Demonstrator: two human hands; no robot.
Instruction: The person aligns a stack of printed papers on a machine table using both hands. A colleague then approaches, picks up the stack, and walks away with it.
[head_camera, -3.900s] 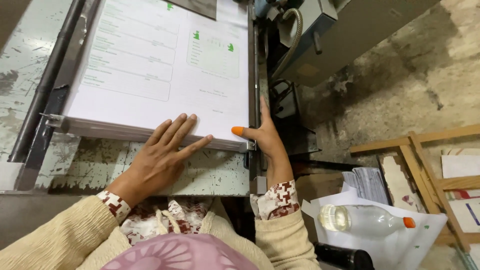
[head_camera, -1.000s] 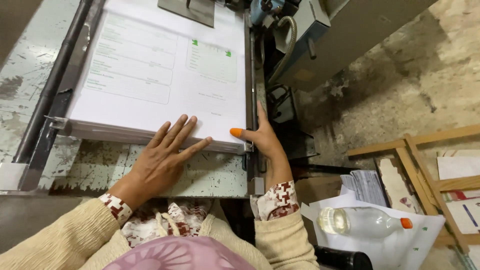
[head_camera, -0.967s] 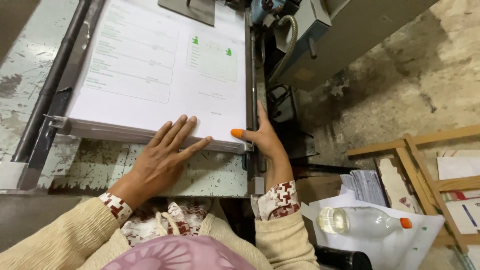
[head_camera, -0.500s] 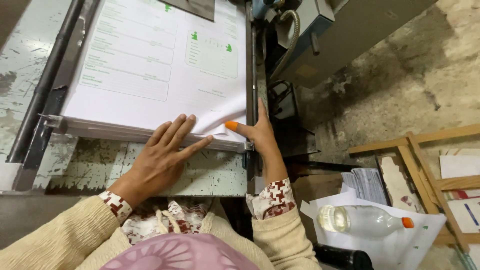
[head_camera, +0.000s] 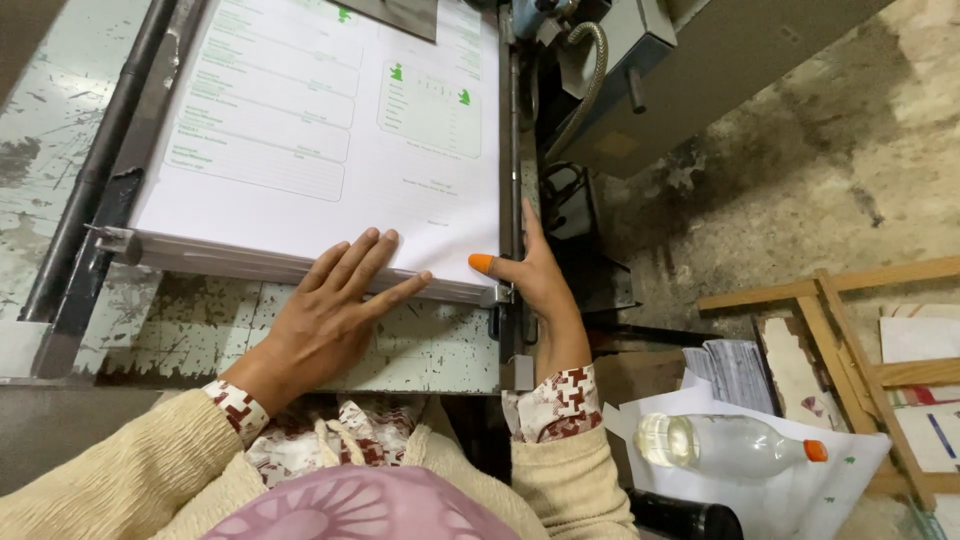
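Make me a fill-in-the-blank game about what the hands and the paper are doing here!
1. The left hand lies flat, with its fingers on the near edge of the paper ____.
2. The right hand has its thumb on the paper, and the thumb wears an ____ tip.
3. The printing on the top sheet is ____.
4. Down on the right, a clear bottle lies on its ____.

Missing words: stack; orange; green; side
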